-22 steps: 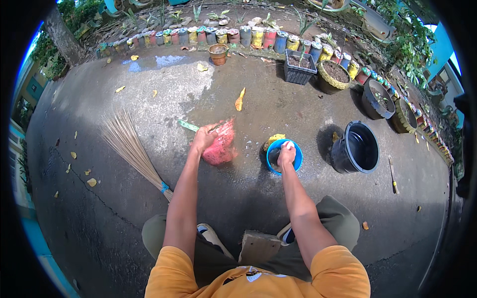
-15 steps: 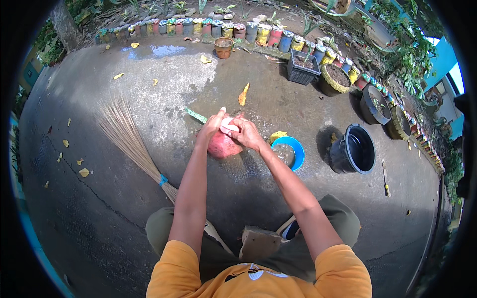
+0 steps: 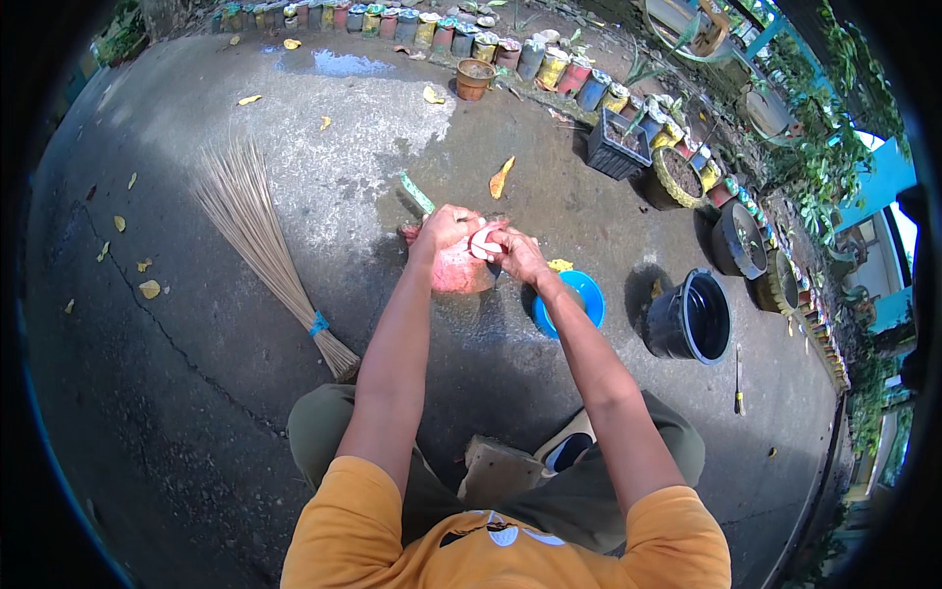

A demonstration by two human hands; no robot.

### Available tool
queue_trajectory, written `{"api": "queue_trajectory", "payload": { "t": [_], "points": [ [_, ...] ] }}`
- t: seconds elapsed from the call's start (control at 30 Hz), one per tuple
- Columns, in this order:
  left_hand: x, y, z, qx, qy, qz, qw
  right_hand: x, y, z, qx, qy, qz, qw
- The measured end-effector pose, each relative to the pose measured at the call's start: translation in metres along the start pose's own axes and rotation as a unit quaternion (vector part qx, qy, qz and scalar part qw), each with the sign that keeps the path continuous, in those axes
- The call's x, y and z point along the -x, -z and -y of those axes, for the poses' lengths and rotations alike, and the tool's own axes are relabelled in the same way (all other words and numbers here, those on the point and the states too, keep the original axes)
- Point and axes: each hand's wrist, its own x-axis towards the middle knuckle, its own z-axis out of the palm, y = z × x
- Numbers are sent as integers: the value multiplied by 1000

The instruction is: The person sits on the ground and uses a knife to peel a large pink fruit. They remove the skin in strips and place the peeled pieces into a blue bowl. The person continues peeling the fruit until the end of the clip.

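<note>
In front of me my left hand [image 3: 451, 226] and my right hand [image 3: 520, 255] come together over a wet-looking pink-red object [image 3: 459, 273] on the concrete. Between them is a pale pink oval piece [image 3: 482, 241]. The fingers of both hands are closed at its edges, the right ones pinching its right side. What the pink-red object is, I cannot tell; my hands cover its top. A speckled light-green strip [image 3: 417, 193] sticks out beyond my left hand. Right of the hands stands a blue basin [image 3: 587, 293], partly behind my right forearm.
A stick broom [image 3: 265, 245] lies at left. On the right are a black bucket [image 3: 692, 316] and a thin yellow-marked tool [image 3: 740, 383]. A brown pot [image 3: 474, 80], a black rectangular planter [image 3: 618, 143] and several round planters line the far edge. A block [image 3: 498, 471] sits between my feet.
The view has shifted, so the surroundings sit differently. The pale piece has tilted between my hands, showing a curved edge, and my left thumb no longer stands up.
</note>
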Motion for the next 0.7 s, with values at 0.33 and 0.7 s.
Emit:
{"api": "queue_trajectory", "payload": {
  "t": [0.33,0.7],
  "points": [
    [-5,-11,4,-71,-17,-55,996,34,-27,-17,59,48,16,997],
    [-1,-17,6,-95,-33,-96,990,27,-39,4,85,65,11,994]
  ]
}}
